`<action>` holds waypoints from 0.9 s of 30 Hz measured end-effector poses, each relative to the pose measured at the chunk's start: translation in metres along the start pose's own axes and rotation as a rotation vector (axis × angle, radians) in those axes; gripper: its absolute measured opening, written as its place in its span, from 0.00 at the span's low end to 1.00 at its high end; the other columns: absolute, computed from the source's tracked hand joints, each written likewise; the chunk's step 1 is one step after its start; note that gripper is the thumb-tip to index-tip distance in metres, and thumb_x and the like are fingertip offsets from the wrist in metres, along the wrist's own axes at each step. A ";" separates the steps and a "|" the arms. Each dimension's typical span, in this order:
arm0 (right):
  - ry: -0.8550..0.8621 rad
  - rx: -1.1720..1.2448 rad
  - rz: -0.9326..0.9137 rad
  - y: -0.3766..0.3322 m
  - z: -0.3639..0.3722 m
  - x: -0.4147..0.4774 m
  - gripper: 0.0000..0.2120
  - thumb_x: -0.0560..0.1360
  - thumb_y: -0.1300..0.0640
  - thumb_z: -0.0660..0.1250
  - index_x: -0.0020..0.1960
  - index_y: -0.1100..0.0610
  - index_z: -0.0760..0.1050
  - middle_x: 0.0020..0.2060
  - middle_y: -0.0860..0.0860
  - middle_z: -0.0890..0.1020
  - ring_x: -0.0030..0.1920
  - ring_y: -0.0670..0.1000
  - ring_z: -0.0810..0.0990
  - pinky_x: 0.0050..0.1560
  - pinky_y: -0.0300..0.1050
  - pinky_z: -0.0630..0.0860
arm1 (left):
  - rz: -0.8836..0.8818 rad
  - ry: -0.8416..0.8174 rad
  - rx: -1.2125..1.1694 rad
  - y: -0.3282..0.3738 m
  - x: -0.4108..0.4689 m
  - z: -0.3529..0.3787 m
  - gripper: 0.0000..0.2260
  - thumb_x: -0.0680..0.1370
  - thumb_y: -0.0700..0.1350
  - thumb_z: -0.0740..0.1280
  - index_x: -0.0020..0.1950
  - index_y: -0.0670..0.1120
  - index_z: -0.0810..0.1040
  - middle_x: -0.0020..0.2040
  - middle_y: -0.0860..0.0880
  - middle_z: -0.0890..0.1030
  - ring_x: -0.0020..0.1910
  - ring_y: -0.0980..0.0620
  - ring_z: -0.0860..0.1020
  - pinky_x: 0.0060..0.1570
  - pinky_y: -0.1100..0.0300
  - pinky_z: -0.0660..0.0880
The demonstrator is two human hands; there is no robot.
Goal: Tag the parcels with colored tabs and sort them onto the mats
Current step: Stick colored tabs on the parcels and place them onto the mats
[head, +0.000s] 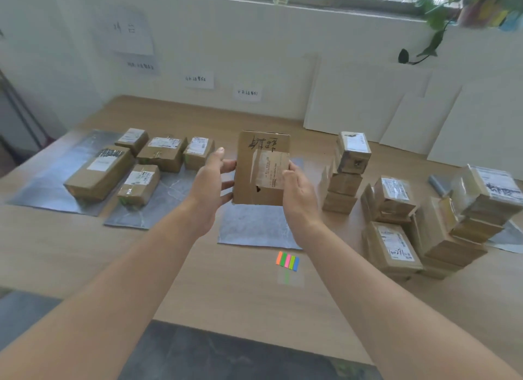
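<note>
I hold a brown cardboard parcel point(256, 178) with black handwriting and a taped label upright above the middle grey mat point(254, 229). My left hand point(210, 181) grips its left side and my right hand point(300, 187) grips its right side. A strip of colored tabs point(287, 261) lies on the wooden table just in front of that mat. Two grey mats on the left, the far-left mat point(42, 192) and the second mat point(172, 190), carry several labelled parcels, among them a long parcel point(99, 171).
Stacks of unsorted parcels point(396, 218) crowd the right side of the table, with a tall stack point(346, 173) nearest the held parcel. White boards point(368, 102) lean against the wall at the back right. Paper labels point(246, 93) hang on the wall. A dark mat point(226, 357) lies at the near edge.
</note>
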State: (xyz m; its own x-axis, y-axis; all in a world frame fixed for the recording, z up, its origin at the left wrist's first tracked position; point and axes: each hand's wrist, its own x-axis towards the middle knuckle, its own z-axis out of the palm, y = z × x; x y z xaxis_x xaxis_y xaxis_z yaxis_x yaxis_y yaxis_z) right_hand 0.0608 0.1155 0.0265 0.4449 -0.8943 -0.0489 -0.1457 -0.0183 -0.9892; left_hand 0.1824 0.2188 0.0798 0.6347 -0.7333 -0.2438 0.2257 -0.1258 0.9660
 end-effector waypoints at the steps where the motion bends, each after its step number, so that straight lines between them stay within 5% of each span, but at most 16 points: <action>1: -0.020 0.010 -0.004 0.003 0.004 -0.002 0.27 0.74 0.38 0.54 0.70 0.40 0.76 0.64 0.45 0.81 0.66 0.46 0.78 0.70 0.54 0.74 | 0.003 0.018 0.003 -0.005 -0.001 -0.004 0.23 0.85 0.60 0.52 0.57 0.50 0.83 0.59 0.53 0.84 0.59 0.49 0.80 0.64 0.50 0.76; 9: -0.072 0.009 0.027 0.032 0.047 -0.007 0.21 0.79 0.45 0.55 0.67 0.44 0.79 0.59 0.45 0.84 0.60 0.46 0.82 0.63 0.49 0.78 | -0.043 0.090 0.013 -0.039 0.005 -0.046 0.23 0.85 0.60 0.51 0.63 0.51 0.81 0.61 0.52 0.82 0.60 0.49 0.80 0.65 0.47 0.75; 14: -0.076 0.013 0.049 0.035 0.087 -0.007 0.16 0.85 0.54 0.54 0.56 0.44 0.80 0.50 0.44 0.86 0.52 0.44 0.83 0.50 0.40 0.76 | -0.066 0.096 -0.006 -0.044 0.019 -0.089 0.22 0.85 0.59 0.51 0.64 0.51 0.80 0.59 0.51 0.81 0.58 0.50 0.80 0.59 0.50 0.77; 22: 0.034 -0.004 0.161 0.065 0.187 -0.017 0.17 0.81 0.50 0.56 0.63 0.46 0.80 0.54 0.44 0.86 0.55 0.45 0.83 0.59 0.47 0.79 | -0.193 0.018 0.003 -0.070 0.059 -0.185 0.22 0.85 0.61 0.51 0.67 0.50 0.77 0.60 0.51 0.81 0.60 0.48 0.79 0.61 0.47 0.76; 27: 0.113 0.006 0.262 0.096 0.229 -0.029 0.15 0.82 0.52 0.56 0.59 0.47 0.81 0.50 0.43 0.86 0.53 0.44 0.83 0.52 0.42 0.77 | -0.285 -0.039 0.013 -0.097 0.083 -0.230 0.22 0.85 0.60 0.52 0.67 0.50 0.77 0.61 0.51 0.81 0.60 0.46 0.80 0.64 0.44 0.75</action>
State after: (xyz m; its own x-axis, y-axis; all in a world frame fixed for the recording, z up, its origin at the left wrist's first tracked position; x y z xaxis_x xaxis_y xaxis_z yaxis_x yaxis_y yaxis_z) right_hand 0.2366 0.2419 -0.0989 0.2914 -0.9124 -0.2876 -0.2372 0.2223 -0.9457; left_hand 0.3834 0.3236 -0.0544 0.5176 -0.6924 -0.5027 0.3817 -0.3390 0.8599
